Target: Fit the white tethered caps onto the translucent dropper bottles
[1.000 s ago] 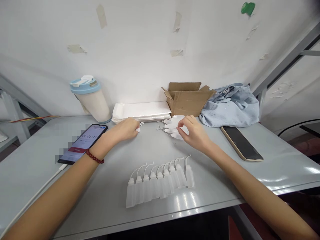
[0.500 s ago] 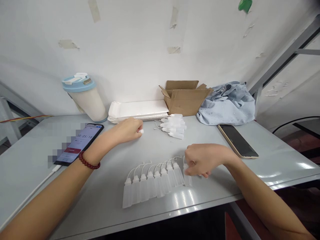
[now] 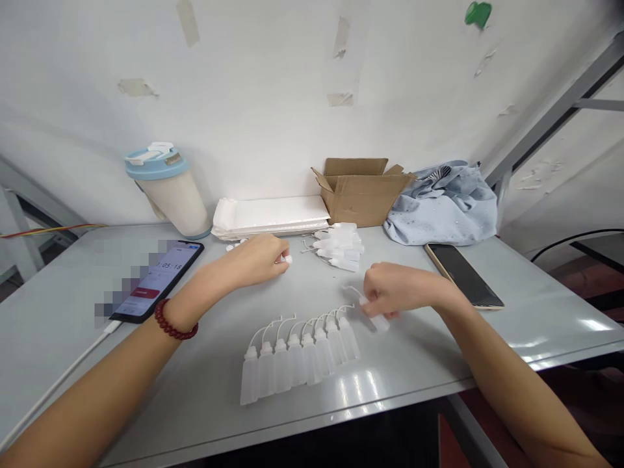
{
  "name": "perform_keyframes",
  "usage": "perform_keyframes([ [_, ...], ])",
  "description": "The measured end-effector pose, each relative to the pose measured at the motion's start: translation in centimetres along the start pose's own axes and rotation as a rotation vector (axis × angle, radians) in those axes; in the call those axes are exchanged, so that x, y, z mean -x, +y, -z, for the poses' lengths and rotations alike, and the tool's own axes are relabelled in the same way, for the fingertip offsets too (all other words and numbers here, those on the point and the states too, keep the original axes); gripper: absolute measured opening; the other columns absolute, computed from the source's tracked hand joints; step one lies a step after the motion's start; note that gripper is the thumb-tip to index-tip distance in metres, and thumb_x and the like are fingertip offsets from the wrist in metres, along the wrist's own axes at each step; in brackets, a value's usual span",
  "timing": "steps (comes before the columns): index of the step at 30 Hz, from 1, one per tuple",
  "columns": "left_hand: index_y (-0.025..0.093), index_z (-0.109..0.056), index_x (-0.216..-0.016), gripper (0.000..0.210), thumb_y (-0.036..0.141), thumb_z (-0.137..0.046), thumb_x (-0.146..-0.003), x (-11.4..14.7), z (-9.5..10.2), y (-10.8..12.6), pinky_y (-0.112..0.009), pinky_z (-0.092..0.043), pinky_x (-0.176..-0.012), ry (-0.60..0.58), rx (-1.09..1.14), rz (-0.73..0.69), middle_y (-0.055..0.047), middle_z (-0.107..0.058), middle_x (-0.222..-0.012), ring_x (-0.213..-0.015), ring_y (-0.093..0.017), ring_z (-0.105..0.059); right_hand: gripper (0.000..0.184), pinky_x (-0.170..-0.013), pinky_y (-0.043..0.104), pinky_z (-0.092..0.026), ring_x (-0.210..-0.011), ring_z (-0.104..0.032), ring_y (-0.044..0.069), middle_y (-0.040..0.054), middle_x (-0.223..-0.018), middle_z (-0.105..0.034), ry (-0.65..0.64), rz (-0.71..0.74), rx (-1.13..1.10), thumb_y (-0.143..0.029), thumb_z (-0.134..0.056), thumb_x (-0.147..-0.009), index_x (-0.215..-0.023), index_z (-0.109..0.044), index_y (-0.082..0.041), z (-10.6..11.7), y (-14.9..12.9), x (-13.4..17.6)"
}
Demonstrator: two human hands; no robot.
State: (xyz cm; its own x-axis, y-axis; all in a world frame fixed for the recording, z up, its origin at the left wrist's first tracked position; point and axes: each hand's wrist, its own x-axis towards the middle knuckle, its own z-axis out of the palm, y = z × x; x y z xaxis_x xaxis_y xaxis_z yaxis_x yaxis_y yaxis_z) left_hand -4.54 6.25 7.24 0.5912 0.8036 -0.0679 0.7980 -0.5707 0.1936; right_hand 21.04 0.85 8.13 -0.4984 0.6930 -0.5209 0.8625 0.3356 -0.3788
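since half a second ago the right hand (image 3: 394,291) has lifted away from the right end of the row of small bottles (image 3: 297,354), and it now carries one small squeeze bottle (image 3: 376,320) with it, so the row on the grey table (image 3: 205,383) ends one bottle shorter than before. that bottle sits under the curled fingers of the right hand, tilted, its body poking out below and to the right of the knuckles and its thin cap tether (image 3: 351,290) sticking out to the left; the fingers are closed around it, pinching it near the neck. the left hand (image 3: 258,259) has slid a little to the right along the table; its fingers are pressed together on a tiny white cap (image 3: 288,259) that shows just past the fingertips. between the two hands, further back, lies a loose pile of bottles (image 3: 338,246) in front of a cardboard box (image 3: 363,192). a phone with a lit screen (image 3: 158,279) lies left of the left wrist, and a dark phone (image 3: 463,274) lies just behind the right forearm.
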Motion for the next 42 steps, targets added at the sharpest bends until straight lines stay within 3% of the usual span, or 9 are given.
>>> perform_keyframes([
  [5,0.017,-0.063,-0.074,0.020,0.029,-0.047,-0.078,0.3,0.4,1.0,-0.026,-0.035,-0.056,-0.014,0.193,-0.079,-0.002,-0.064,-0.070,-0.064,-0.016,-0.055,0.038,-0.049,0.024,-0.026,-0.045,-0.034,0.007,-0.0033,-0.046,-0.045,0.498,0.242,-0.048,-0.032,-0.051,-0.084,-0.050,-0.046,-0.017,-0.5,0.2,-1.5],
  [8,0.018,-0.064,-0.076,0.022,0.031,-0.048,-0.079,0.3,0.4,1.4,-0.025,-0.033,-0.054,-0.024,0.281,-0.128,-0.001,-0.062,-0.069,-0.062,-0.015,-0.053,0.031,-0.054,0.024,-0.028,-0.052,-0.038,0.009,-0.0013,-0.056,-0.051,0.627,0.323,0.000,-0.033,-0.050,-0.088,-0.062,-0.051,-0.017,-1.9,0.2,-3.5],
  [17,0.017,-0.053,-0.063,0.019,0.025,-0.048,-0.080,0.0,-0.6,2.1,-0.025,-0.027,-0.051,0.020,0.293,-0.184,0.003,-0.047,-0.060,-0.056,-0.011,-0.040,0.024,-0.059,0.024,-0.032,-0.063,-0.047,0.013,0.0042,-0.073,-0.057,0.650,0.355,0.076,-0.031,-0.046,-0.093,-0.074,-0.049,-0.016,-4.1,0.2,-6.2],
  [27,0.017,-0.063,-0.077,0.018,0.027,-0.049,-0.083,0.1,-1.0,2.6,-0.025,-0.035,-0.057,0.092,0.313,-0.216,0.000,-0.059,-0.070,-0.062,-0.014,-0.049,0.015,-0.060,0.028,-0.038,-0.072,-0.052,0.018,0.0079,-0.085,-0.058,0.692,0.341,0.161,-0.029,-0.045,-0.093,-0.084,-0.048,-0.017,-5.0,-0.3,-6.9],
  [35,0.017,-0.065,-0.079,0.027,0.036,-0.047,-0.087,0.2,-0.8,2.6,-0.026,-0.035,-0.058,0.112,0.289,-0.190,-0.001,-0.064,-0.074,-0.065,-0.015,-0.053,0.014,-0.055,0.028,-0.031,-0.070,-0.057,0.019,0.0094,-0.085,-0.063,0.666,0.200,0.386,-0.024,-0.041,-0.093,-0.095,-0.049,-0.014,-4.4,-0.9,-5.9],
  [42,0.017,-0.066,-0.082,0.022,0.033,-0.051,-0.082,0.4,-0.2,2.6,-0.025,-0.037,-0.058,0.117,0.358,-0.109,0.000,-0.065,-0.074,-0.065,-0.014,-0.053,0.015,-0.054,0.027,-0.026,-0.066,-0.056,0.017,0.0092,-0.088,-0.064,0.650,0.170,0.384,-0.023,-0.039,-0.093,-0.099,-0.049,-0.014,-4.0,-0.9,-5.5],
])
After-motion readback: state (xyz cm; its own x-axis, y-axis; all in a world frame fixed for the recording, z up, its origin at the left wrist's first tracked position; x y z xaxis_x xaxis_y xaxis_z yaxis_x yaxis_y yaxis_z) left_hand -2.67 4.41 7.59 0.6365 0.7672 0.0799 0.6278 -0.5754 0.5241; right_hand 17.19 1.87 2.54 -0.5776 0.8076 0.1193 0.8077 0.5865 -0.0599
